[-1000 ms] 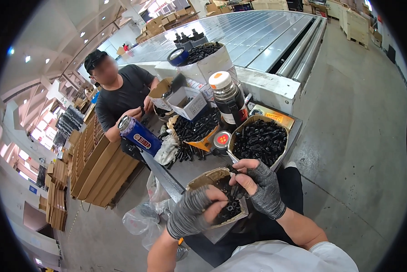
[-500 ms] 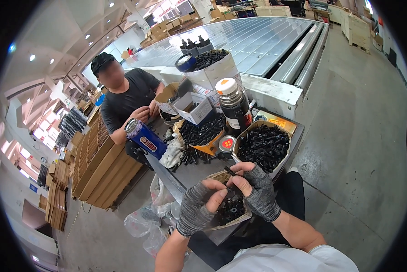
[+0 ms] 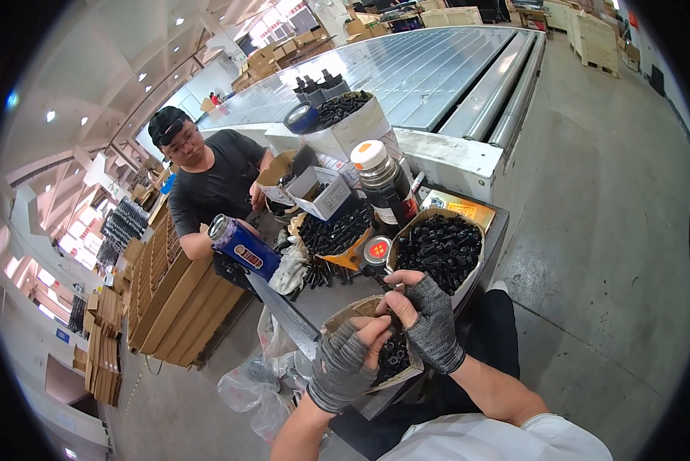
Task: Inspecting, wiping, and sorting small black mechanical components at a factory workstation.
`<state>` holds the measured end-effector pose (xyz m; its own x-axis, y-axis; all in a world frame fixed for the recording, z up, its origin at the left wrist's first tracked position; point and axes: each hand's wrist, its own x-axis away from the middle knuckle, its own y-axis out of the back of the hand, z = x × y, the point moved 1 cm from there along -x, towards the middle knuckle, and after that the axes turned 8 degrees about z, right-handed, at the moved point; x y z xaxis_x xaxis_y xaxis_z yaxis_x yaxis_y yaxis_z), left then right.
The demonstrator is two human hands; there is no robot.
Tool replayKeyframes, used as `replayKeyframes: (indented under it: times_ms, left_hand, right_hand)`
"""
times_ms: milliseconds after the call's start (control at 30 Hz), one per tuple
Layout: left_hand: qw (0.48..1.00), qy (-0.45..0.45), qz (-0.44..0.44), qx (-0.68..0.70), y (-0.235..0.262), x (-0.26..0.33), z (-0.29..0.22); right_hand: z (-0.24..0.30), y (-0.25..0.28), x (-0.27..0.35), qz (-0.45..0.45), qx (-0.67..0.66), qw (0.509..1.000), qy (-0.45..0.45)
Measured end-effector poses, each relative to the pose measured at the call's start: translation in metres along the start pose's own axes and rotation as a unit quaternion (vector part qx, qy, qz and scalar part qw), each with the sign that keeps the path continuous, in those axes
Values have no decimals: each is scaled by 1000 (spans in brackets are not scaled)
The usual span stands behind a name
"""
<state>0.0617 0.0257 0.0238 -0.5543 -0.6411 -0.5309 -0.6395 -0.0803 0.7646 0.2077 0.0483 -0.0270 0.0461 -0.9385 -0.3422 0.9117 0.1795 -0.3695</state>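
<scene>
Your right hand (image 3: 433,326) pinches a small black part (image 3: 381,282) above the carton (image 3: 351,312). Left hand (image 3: 343,365) curled just beside; can't tell whether it grips anything.

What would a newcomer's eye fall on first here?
Probably the gloved left hand and right hand, fingertips close together above the nearest box of black parts. Next, the bright blue can at the left edge of the table and the white-capped flask toward its far side. Behind everything spreads the shiny slatted platform.
</scene>
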Motion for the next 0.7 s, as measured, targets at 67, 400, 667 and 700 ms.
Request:
replayKeyframes:
  times_ms: [67, 400, 667, 700]
  left_hand:
    - [1000, 3, -1, -15, 1, -1, -1]
    - [971, 184, 20, 154, 19, -10, 15]
    - [887, 313, -49, 336, 16, -10, 23]
    - [891, 315, -57, 322, 17, -11, 22]
  right_hand:
    - [2, -1, -1, 10, 5, 1000, -2]
    - [-9, -3, 4, 52, -37, 997, 52]
    - [-8, 5, 5, 7, -9, 1000, -23]
    - [-6, 4, 5, 7, -9, 1000, -22]
